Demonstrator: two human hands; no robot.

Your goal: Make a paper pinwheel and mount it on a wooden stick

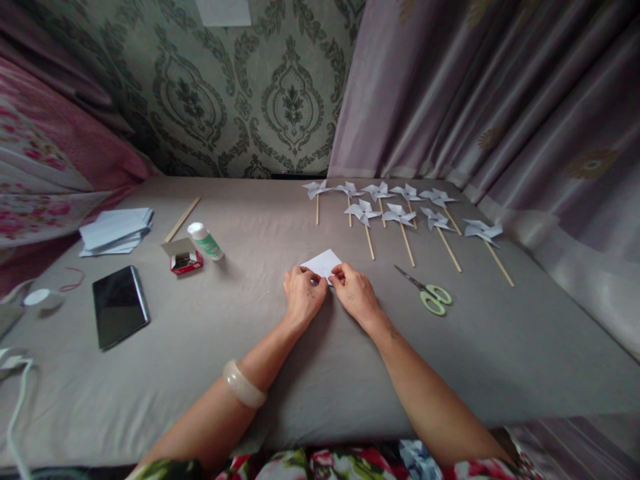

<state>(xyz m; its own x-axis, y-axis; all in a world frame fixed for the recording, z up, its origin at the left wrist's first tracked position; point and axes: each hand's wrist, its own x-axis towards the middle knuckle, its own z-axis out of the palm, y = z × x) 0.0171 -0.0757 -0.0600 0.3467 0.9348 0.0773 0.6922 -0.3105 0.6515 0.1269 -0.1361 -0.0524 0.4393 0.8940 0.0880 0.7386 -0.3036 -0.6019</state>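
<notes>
A small sheet of white paper (324, 262) lies at the middle of the table, one corner pointing away from me. My left hand (306, 291) grips its near left side, the fingers bent and pressed together. On the near right side my right hand (354, 291) pinches the paper between thumb and fingertips. Both thumbs almost meet at the near edge, and the hands hide that part of the sheet. To the right of my right hand lie scissors (434, 298) with light green handles, blades pointing away to the left.
Several white paper pinwheels (399, 215) on wooden sticks lie at the back right. On the left are a glue stick (206, 241), an opened small red box (187, 261), wooden sticks (182, 220), a paper stack (116, 230), a black tablet (120, 307) and a white cable (17, 413).
</notes>
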